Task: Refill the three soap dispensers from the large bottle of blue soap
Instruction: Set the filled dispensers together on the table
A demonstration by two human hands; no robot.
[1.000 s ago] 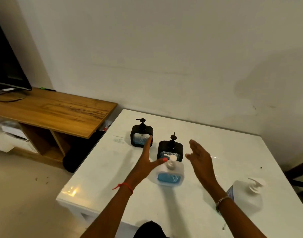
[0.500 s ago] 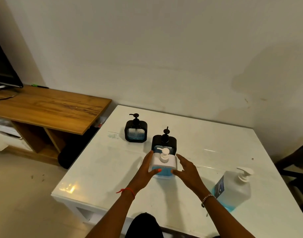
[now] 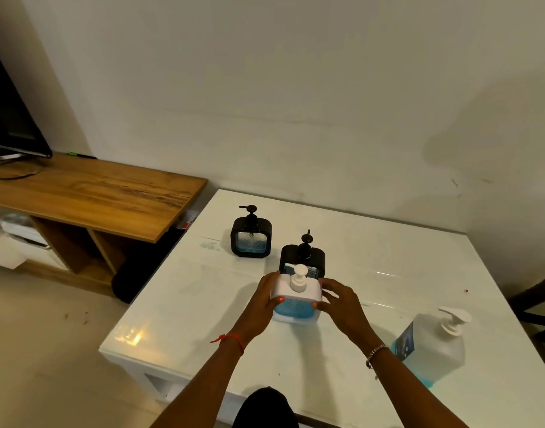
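Both hands on the white square soap dispenser with the white pump (image 3: 294,308). My left hand (image 3: 262,299) grips its left side with the thumb on the front face; my right hand (image 3: 339,304) curls round its right side. It stands upright on the glossy white table (image 3: 388,257), mid-table, well in from the near edge.

Room to move:
- black square dispenser with black pump (image 3: 302,257) sits just behind the white one, looks close to touching, can't tell
- second black square dispenser (image 3: 251,239) further back and left, apart from both
- large clear pump bottle of blue soap (image 3: 432,344) near my right forearm, close to the near-right table edge, soap only low in the bottle
- open tabletop to the left and on the far right side

Labels: blue label on the large bottle – text too small to read. Nothing readable elsewhere.

Surroundings: far table edge runs along a plain off-white wall (image 3: 296,103); wooden TV unit (image 3: 89,196) off the left, a dark screen (image 3: 11,118) on it; pale floor (image 3: 48,350); dark chair (image 3: 537,298) at the right edge.
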